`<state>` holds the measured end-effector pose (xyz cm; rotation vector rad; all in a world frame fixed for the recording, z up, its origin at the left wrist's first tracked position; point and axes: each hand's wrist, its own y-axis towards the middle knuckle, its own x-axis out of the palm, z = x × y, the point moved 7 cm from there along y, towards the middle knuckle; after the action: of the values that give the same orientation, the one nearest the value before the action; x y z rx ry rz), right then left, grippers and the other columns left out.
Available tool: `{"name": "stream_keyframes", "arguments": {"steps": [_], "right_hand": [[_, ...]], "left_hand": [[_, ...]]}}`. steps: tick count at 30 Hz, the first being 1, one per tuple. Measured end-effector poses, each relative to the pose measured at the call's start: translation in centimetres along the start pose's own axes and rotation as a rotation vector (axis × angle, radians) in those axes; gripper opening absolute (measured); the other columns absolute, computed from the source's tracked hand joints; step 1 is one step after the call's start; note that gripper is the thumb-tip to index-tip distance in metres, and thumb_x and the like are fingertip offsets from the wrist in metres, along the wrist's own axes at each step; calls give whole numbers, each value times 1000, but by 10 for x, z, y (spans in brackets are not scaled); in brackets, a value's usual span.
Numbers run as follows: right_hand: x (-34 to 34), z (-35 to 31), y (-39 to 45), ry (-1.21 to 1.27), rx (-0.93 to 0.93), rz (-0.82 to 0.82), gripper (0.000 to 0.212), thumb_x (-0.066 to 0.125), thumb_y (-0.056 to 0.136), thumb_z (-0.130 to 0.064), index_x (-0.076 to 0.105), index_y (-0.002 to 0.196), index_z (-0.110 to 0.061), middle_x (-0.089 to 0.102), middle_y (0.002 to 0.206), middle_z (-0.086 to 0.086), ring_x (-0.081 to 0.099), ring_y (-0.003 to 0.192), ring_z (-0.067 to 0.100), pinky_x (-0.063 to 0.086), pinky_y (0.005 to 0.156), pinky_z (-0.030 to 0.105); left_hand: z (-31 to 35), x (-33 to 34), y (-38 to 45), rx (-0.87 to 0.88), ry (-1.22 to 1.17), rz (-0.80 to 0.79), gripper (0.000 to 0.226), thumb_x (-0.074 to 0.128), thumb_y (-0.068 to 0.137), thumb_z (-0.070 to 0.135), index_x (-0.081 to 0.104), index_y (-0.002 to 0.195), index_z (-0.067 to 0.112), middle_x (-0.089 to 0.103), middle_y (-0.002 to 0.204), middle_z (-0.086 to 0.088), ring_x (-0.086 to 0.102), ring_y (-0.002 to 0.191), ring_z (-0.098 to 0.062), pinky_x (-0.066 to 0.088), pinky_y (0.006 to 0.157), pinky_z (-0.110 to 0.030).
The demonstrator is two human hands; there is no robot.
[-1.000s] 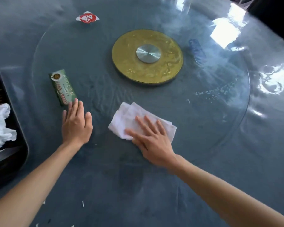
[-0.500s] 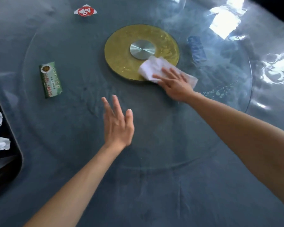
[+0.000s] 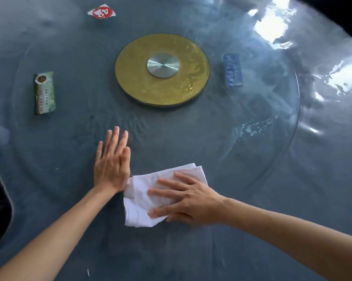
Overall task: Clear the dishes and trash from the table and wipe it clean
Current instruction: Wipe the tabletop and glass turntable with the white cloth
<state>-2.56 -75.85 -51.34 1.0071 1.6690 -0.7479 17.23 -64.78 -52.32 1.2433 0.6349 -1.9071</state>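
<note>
On the near glass, the right hand (image 3: 188,196) presses flat, fingers spread, on the white cloth (image 3: 144,199) – nothing clenched; the left hand (image 3: 112,166) lies open just beside it. Farther off, the green packet (image 3: 44,92), blue packet (image 3: 232,69) and red wrapper (image 3: 101,12) remain – wiping could sweep them off or spread the droplets (image 3: 254,127)

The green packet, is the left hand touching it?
No, the left hand lies flat on the glass, far from the green packet.
</note>
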Motion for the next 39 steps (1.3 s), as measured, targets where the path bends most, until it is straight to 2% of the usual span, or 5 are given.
{"name": "stream_keyframes", "arguments": {"steps": [4, 13, 23, 30, 39], "right_hand": [[-18, 54, 49, -27, -45, 59, 37, 43, 105, -52, 53, 141, -50, 36, 162, -11, 25, 153, 17, 19, 124, 43], [-70, 218, -84, 168, 1077, 181, 41, 19, 104, -61, 25, 144, -69, 7, 170, -14, -4, 157, 13, -5, 126, 46], [-3, 2, -11, 81, 370, 109, 37, 31, 106, -54, 49, 138, -59, 29, 163, -19, 22, 155, 18, 20, 120, 44], [-92, 255, -134, 86, 1252, 244, 52, 11, 96, -63, 26, 146, -65, 17, 169, -6, 10, 156, 22, 11, 125, 52], [-11, 58, -96, 141, 1185, 278, 46, 24, 105, -55, 26, 150, -60, 2, 170, -12, -7, 157, 17, -5, 123, 46]], "left_hand": [[-25, -17, 14, 6, 71, 24, 64, 12, 101, 43, 33, 156, 19, 18, 167, -1, 3, 156, -17, 7, 125, -46], [27, 17, -11, -28, 190, -57, 65, 15, 99, 47, 11, 161, 27, 3, 169, -1, -2, 156, -21, 3, 125, -47], [-1, 5, -2, 48, 165, -32, 60, 14, 100, 41, 19, 160, 29, 9, 168, 1, 2, 156, -17, 5, 124, -46], [1, 0, -1, 68, 146, -15, 59, 22, 100, 37, 28, 158, 24, 18, 167, -4, 7, 156, -21, 9, 124, -50], [117, 47, -60, -38, -28, -70, 63, 21, 99, 40, 20, 159, 24, 6, 169, 0, -1, 156, -18, -1, 124, -48]]}}
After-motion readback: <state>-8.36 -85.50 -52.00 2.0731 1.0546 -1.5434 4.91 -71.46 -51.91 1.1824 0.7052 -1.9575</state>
